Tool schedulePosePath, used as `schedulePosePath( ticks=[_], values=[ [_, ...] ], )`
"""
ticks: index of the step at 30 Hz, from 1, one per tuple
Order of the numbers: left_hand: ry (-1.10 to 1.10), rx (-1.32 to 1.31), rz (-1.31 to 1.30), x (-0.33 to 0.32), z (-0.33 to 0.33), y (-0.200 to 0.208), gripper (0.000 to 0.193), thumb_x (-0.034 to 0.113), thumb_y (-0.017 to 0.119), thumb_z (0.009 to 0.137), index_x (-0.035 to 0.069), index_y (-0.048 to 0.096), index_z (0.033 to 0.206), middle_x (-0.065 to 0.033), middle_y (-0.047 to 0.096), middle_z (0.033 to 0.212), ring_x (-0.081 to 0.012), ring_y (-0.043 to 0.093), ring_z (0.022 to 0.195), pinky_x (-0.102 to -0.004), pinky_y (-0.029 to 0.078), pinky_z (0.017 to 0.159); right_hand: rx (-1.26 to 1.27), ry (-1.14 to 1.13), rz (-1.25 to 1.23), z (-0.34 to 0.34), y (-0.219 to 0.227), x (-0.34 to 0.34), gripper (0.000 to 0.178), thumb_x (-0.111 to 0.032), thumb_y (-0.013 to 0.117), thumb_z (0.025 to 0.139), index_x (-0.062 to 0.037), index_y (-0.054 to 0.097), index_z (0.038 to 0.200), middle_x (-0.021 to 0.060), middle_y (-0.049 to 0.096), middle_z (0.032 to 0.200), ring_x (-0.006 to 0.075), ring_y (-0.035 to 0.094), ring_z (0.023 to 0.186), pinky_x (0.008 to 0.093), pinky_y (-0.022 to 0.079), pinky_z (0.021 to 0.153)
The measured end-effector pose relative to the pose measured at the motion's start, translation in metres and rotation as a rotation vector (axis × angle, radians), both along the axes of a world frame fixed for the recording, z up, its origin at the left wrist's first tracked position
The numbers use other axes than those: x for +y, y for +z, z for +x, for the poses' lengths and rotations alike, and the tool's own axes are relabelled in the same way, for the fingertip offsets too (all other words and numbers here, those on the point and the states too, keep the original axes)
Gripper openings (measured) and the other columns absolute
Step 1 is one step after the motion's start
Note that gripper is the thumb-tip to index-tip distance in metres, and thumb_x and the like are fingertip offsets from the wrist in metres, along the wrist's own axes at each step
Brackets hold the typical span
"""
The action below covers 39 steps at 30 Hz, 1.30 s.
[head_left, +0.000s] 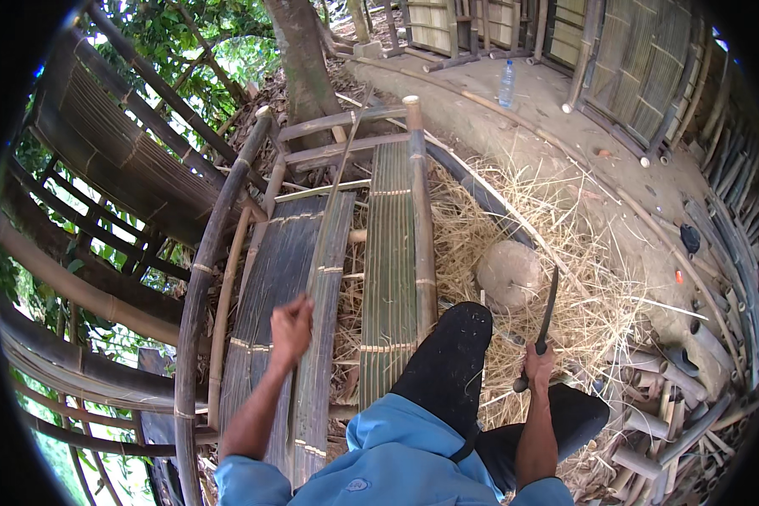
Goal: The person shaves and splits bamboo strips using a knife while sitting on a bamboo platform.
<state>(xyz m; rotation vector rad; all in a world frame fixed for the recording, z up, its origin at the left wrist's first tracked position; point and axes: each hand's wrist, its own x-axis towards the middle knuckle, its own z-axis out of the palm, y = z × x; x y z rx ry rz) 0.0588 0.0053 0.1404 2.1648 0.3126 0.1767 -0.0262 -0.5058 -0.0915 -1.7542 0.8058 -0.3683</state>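
My left hand [292,327] is closed above a dark slatted bamboo bench panel [270,261]. A long, thin bamboo strip [336,185] runs from its fingers away toward the far end of the bench. My right hand [540,368] is wrapped round the handle of a machete [551,308] beside my right knee. Its narrow dark blade points up and away, and the handle's rounded end sticks out below my fist. Between the two hands lies a greener slatted panel [392,261], next to a bamboo rail [422,211].
A round stone or stump [509,276] sits among pale bamboo shavings [603,316]. Cut bamboo pieces [649,422] are heaped at the lower right. A plastic bottle [507,84] stands on the dirt ledge. Bamboo frames [126,152] rise at left, and a tree trunk [304,63] stands beyond the bench.
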Motion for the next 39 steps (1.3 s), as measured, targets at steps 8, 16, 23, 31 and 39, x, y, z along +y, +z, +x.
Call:
schedulePosePath(
  ticks=[8, 16, 23, 31, 39],
  values=[
    [0.122, 0.149, 0.049, -0.011, -0.084, -0.076, 0.037, 0.022, 0.065, 0.094, -0.002, 0.067, 0.122, -0.0178, 0.055, 0.059, -0.0123, 0.056, 0.056, -0.0377, 0.046, 0.055, 0.095, 0.034, 0.105, -0.003, 0.028, 0.027, 0.022, -0.015, 0.067, 0.092, -0.0008, 0.051, 0.085, 0.0035, 0.052, 0.058, 0.0130, 0.050, 0.041, 0.0302, 0.043, 0.037],
    [0.075, 0.157, 0.010, -0.038, -0.063, -0.088, 0.041, 0.026, 0.065, 0.093, -0.003, 0.067, 0.122, -0.0210, 0.061, 0.064, -0.0147, 0.061, 0.062, -0.0377, 0.049, 0.062, 0.130, 0.035, -0.115, -0.008, -0.038, -0.019, 0.025, -0.017, 0.067, 0.092, -0.0018, 0.052, 0.080, 0.0030, 0.051, 0.056, 0.0133, 0.050, 0.040, 0.0301, 0.042, 0.037],
    [0.089, 0.184, -0.017, -0.023, -0.074, -0.089, 0.043, 0.027, 0.065, 0.094, -0.005, 0.066, 0.123, -0.0117, 0.058, 0.056, -0.0095, 0.055, 0.056, -0.0358, 0.049, 0.056, 0.125, 0.051, 0.064, -0.008, -0.014, 0.013, 0.027, -0.019, 0.066, 0.093, -0.0048, 0.050, 0.077, 0.0024, 0.050, 0.055, 0.0136, 0.049, 0.039, 0.0303, 0.042, 0.037],
    [0.057, 0.184, 0.037, -0.038, -0.069, -0.063, 0.042, 0.027, 0.064, 0.094, -0.005, 0.068, 0.120, -0.0128, 0.063, 0.059, -0.0119, 0.058, 0.057, -0.0367, 0.049, 0.056, 0.086, 0.034, 0.114, -0.007, -0.005, 0.013, 0.025, -0.019, 0.067, 0.093, -0.0059, 0.049, 0.083, 0.0015, 0.049, 0.056, 0.0127, 0.047, 0.039, 0.0298, 0.041, 0.036],
    [0.017, 0.183, -0.046, -0.041, -0.056, -0.026, 0.033, 0.022, 0.065, 0.094, -0.005, 0.072, 0.112, -0.0097, 0.060, 0.058, -0.0105, 0.057, 0.056, -0.0346, 0.046, 0.052, 0.077, 0.011, 0.180, -0.006, 0.008, 0.021, 0.025, -0.018, 0.069, 0.089, -0.0012, 0.052, 0.085, 0.0032, 0.052, 0.055, 0.0133, 0.052, 0.041, 0.0304, 0.042, 0.038]
  ],
)
